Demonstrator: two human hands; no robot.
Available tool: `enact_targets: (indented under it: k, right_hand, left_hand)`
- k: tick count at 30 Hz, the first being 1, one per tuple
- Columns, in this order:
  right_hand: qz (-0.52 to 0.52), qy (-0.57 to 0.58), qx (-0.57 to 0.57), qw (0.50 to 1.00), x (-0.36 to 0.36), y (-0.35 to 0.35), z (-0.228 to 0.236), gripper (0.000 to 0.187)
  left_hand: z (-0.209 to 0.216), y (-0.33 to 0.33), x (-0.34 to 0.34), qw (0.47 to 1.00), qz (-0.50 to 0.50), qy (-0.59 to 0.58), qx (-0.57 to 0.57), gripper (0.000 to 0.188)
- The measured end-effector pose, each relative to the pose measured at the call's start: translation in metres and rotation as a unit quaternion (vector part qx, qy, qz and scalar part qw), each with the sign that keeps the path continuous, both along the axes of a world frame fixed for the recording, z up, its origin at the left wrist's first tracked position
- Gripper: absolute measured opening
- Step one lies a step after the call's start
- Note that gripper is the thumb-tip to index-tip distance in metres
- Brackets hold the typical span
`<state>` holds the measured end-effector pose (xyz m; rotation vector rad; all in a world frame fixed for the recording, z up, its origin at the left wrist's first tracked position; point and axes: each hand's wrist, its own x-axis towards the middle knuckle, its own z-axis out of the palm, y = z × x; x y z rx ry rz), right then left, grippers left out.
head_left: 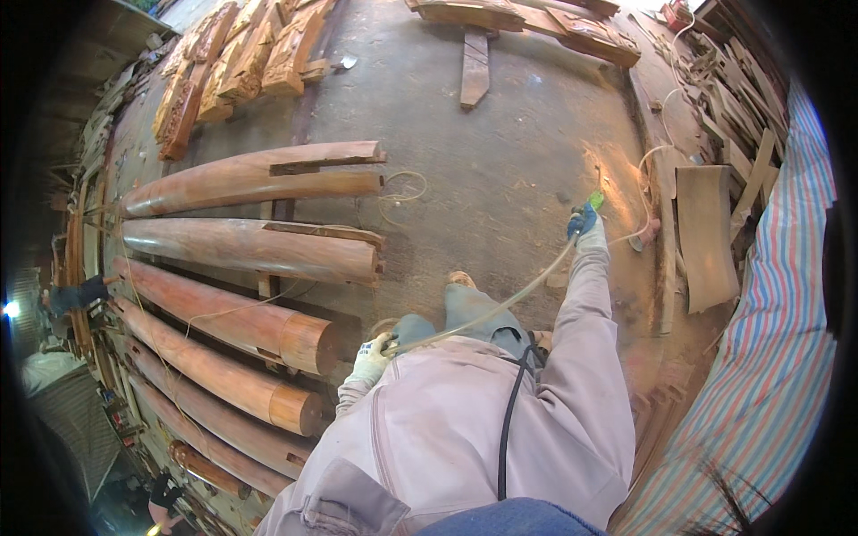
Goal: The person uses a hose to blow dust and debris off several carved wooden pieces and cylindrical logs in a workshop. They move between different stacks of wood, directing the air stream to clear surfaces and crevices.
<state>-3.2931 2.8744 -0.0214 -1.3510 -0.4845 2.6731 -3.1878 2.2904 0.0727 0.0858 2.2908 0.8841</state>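
At the right, my gloved right hand (584, 220) is wrapped round a green air blow gun (596, 198) on my outstretched arm. The gun's thin nozzle points away from me, over a dusty, lit patch of floor. A pale air hose (527, 290) runs from this hand across my lap to the left. There my left hand (370, 360), in a whitish glove, is closed round the hose beside my knee. The fingers of both hands are partly hidden by the gloves and the distance.
Long, smooth timber columns (259, 255) lie side by side at the left. Carved timbers (290, 54) sit at the far left, beams (572, 31) at the far side. Scrap wood (742, 116) and a striped sheet (769, 339) line the right. A person (79, 295) is at the left edge.
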Motion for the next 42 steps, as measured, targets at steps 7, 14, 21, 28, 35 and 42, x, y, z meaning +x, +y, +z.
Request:
enact_targets:
  k: [7,14,21,28,35,42]
  right_hand:
    - [0.022,-0.088,-0.007,0.996,0.032,0.032,-0.029,0.031]
    - [-0.054,-0.167,-0.013,0.984,0.099,-0.009,-0.087,0.035]
    - [-0.036,-0.194,0.143,0.970,0.124,0.019,-0.043,0.033]
    - [-0.035,-0.126,0.090,0.987,0.115,-0.051,-0.060,0.024]
    - [-0.092,-0.161,-0.087,0.979,0.167,-0.102,-0.096,0.032]
    - [-0.122,-0.115,-0.008,0.986,0.163,-0.018,-0.072,0.035]
  left_hand:
    - [0.005,0.033,0.022,1.000,-0.008,-0.022,0.001,0.045]
    - [0.019,0.016,0.061,0.995,0.086,-0.010,-0.038,0.037]
    - [0.022,0.027,0.089,0.994,0.092,-0.032,-0.044,0.038]
    - [-0.022,-0.016,0.117,0.996,0.066,-0.058,-0.027,0.035]
    - [-0.001,-0.068,0.098,0.989,0.110,0.026,-0.096,0.035]
    - [0.005,-0.002,0.095,0.998,0.067,-0.006,-0.015,0.041]
